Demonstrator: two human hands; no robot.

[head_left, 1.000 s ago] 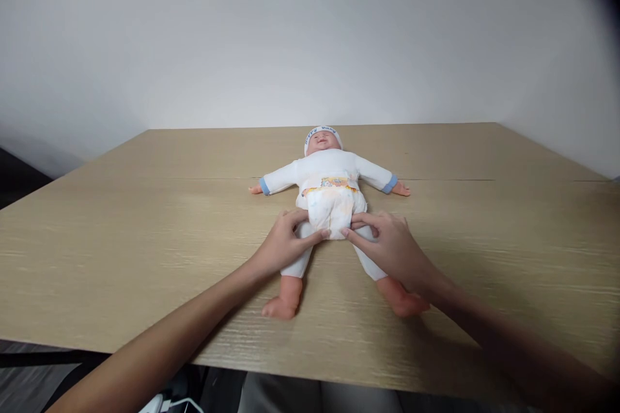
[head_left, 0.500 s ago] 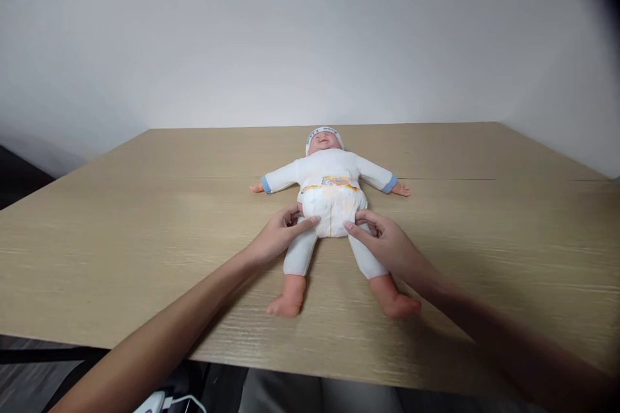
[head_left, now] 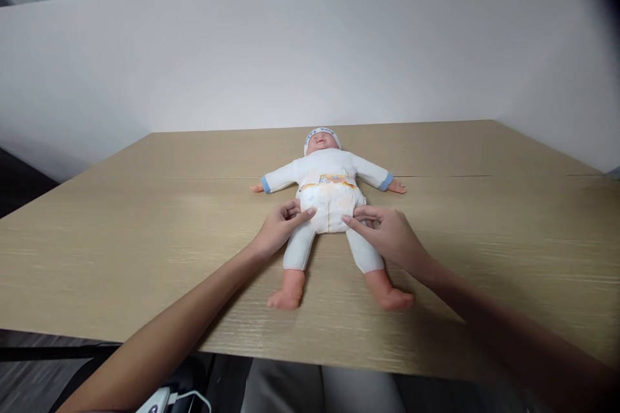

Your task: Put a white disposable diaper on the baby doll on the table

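A baby doll (head_left: 325,163) in white clothes with blue cuffs and a white cap lies on its back, arms spread, feet toward me. Round its hips sits a white diaper (head_left: 329,210) with a colourful printed waistband. My left hand (head_left: 285,222) pinches the diaper's edge at the left leg opening, thumb on the front, fingers curled at the side. At the right leg opening my right hand (head_left: 382,229) pinches the other edge between thumb and fingers. Parts of the fingers are hidden behind the diaper and the doll's thighs.
The doll lies on a wide wooden table (head_left: 169,232) with a thin seam across it. A white partition (head_left: 271,45) rises behind the table. Below the front edge, my lap (head_left: 310,390) shows beside a white device with a cable (head_left: 162,400).
Both hands stay at the diaper's leg edges with almost the same grip. The view has shifted slightly, so the doll and table edge appear a little higher.
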